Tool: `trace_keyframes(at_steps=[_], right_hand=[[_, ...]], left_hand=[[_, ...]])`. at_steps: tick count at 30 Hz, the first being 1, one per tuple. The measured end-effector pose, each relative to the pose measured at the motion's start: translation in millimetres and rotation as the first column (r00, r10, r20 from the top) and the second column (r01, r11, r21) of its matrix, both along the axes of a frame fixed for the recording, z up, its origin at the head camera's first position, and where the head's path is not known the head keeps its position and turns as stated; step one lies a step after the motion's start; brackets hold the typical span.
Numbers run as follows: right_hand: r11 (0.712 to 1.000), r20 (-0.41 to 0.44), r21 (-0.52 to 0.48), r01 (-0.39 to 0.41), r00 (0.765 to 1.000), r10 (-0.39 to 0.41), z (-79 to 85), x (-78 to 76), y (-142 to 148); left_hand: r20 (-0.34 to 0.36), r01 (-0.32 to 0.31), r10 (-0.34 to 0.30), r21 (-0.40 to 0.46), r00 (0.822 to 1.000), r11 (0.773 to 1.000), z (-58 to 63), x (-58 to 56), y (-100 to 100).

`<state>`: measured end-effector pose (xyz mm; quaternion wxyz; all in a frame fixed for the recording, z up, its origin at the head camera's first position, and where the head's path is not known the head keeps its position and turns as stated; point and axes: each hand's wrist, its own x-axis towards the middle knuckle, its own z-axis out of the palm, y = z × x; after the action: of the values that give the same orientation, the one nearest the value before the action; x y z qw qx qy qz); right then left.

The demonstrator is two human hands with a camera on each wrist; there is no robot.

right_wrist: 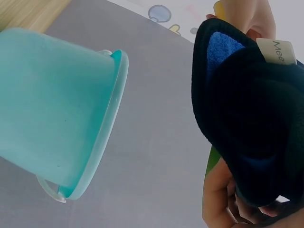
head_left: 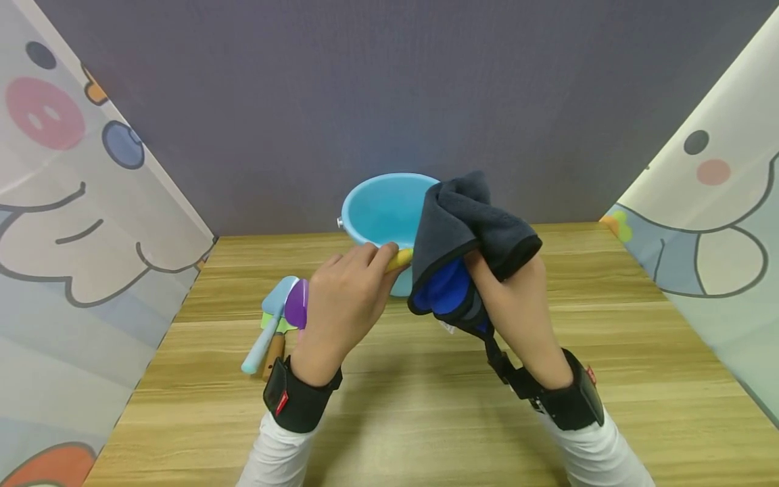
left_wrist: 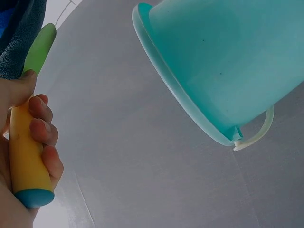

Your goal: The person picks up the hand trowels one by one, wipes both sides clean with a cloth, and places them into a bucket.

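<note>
On my remote feed, the yellow-handled toy tool (head_left: 399,260) was above the counter (head_left: 426,419), its green end (left_wrist: 40,50) partly covered by the grey-and-blue cloth (head_left: 447,223). I judged the step to be wiping; the next move likely required drawing the cloth along that end. The left hand (head_left: 347,291) gripped the handle (left_wrist: 28,152), back uppermost. The right hand (head_left: 517,297) held the bunched cloth alongside. The light-blue bucket (head_left: 389,210) stood beyond.

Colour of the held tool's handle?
The handle is yellow with a teal-blue end cap; the left wrist view shows it best.
</note>
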<state>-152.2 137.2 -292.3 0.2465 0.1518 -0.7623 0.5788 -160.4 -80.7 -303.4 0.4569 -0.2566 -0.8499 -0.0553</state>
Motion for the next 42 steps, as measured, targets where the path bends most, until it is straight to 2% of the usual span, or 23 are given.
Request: trace_keyframes(at_steps=[6,10,15,20,27,38,42], right_hand=[[1.000,-0.005,0.010,0.021,1.000,-0.021,2.2,-1.9,4],[0.997,0.041,0.047,0.063,0.997,-0.065,3.0,-0.6,5],[0.995,0.103,0.030,0.099,0.989,-0.102,2.8,0.5,7],[0.991,0.110,0.053,0.125,0.985,-0.130,4.1,-3.5,12],[0.995,0.091,0.025,0.100,0.991,-0.102,1.6,-6.1,12],[0.991,0.119,0.066,0.113,0.986,-0.120,2.3,-4.3,12],[0.991,0.089,0.091,0.094,0.991,-0.102,2.5,-5.9,12]], left_hand=[[-0.013,0.003,-0.003,-0.003,1.000,1.000,0.5,0.1,-1],[-0.025,0.000,0.000,-0.006,1.000,1.000,0.2,-0.4,-1],[-0.037,-0.001,0.001,-0.007,0.999,1.000,0.6,-1.2,-1],[-0.052,-0.001,0.001,0.000,0.999,1.000,1.4,-2.0,-1],[-0.039,-0.003,0.003,0.000,0.999,1.000,1.7,-2.0,-1],[-0.041,0.008,-0.008,0.007,0.999,1.000,1.2,-3.0,-1],[-0.047,0.007,-0.006,0.012,0.999,1.000,1.2,-1.9,-2]])
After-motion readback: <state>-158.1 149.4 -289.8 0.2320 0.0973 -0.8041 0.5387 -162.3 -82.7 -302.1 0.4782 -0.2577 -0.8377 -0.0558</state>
